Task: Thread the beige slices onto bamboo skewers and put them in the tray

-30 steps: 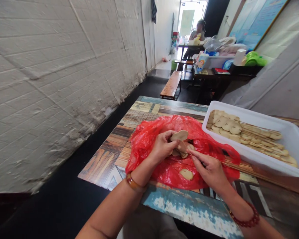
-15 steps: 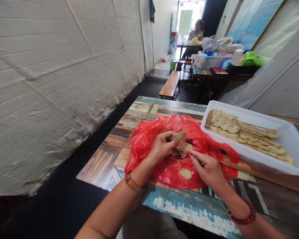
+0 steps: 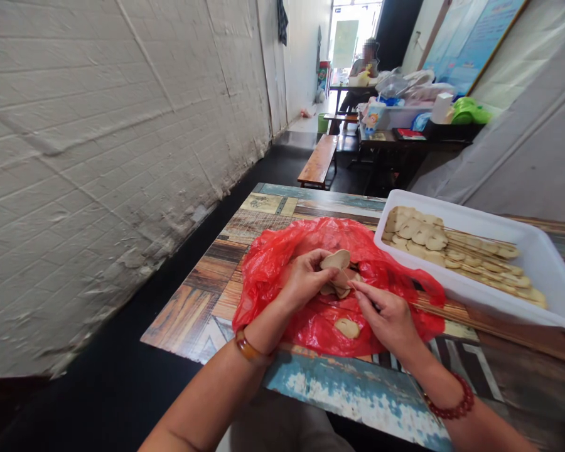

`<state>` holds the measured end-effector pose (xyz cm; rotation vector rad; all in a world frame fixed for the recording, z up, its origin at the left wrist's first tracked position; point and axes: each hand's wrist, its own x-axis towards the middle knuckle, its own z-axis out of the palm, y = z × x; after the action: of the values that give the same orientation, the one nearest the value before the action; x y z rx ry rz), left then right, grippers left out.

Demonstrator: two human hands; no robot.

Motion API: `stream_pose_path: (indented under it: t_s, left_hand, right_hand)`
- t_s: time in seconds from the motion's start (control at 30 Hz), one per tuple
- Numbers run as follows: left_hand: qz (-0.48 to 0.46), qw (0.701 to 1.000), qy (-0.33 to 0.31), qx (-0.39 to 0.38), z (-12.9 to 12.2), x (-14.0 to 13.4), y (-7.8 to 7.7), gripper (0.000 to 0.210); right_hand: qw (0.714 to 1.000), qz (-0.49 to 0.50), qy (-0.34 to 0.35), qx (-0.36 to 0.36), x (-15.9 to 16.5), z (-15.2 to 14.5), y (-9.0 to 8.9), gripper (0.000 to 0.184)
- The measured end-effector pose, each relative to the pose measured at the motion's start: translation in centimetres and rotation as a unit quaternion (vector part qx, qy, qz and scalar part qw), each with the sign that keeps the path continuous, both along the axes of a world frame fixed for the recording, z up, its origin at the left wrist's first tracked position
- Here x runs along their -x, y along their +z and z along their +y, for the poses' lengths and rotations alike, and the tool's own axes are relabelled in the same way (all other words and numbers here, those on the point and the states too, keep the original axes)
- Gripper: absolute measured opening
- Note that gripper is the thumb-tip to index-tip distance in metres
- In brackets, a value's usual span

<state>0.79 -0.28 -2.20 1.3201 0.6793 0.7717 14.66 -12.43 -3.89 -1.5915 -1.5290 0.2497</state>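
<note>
My left hand point(image 3: 308, 276) pinches a thin, pale tan round slice point(image 3: 338, 259) above a red plastic bag point(image 3: 273, 263) spread on the table. A thin wooden skewer point(image 3: 346, 277) runs from that slice to my right hand point(image 3: 381, 307), whose fingers are closed on it. How far the skewer passes into the slice I cannot tell. More tan slices lie on the bag just under my hands, partly hidden by them. One loose slice point(image 3: 347, 328) rests nearer the table's front edge, between my wrists.
A white plastic bin point(image 3: 541, 245) at the right holds rows of skewered slices. Bare skewers point(image 3: 489, 329) lie on the patterned table point(image 3: 202, 276) in front of it. Beyond are a wooden bench point(image 3: 319, 160), a cluttered table point(image 3: 381, 139) and a seated person point(image 3: 360, 68). A white wall point(image 3: 98, 157) runs along the left.
The slice in my left hand has tilted so more of its flat face shows. My right hand keeps its hold on the skewer. The whole view has shifted slightly.
</note>
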Motion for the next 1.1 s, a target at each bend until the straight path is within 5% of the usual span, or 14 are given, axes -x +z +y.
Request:
stream_pose_path:
  t_s: [0.3,0.73,1.1]
  left_hand:
    - [-0.032,0.992,-0.029,0.116,-0.4,0.4,1.4,0.031]
    - [-0.050,0.971,-0.063,0.225,-0.1,0.7,0.8,0.037]
    - [-0.051,0.970,-0.088,0.222,-0.2,1.0,1.5,0.030]
  right_hand:
    - [0.999,-0.022,0.000,-0.043,0.2,-0.1,0.4,0.025]
    - [0.995,-0.076,0.007,-0.071,0.2,-0.4,0.6,0.022]
    - [0.995,-0.078,0.036,-0.056,-0.6,-0.7,0.4,0.023]
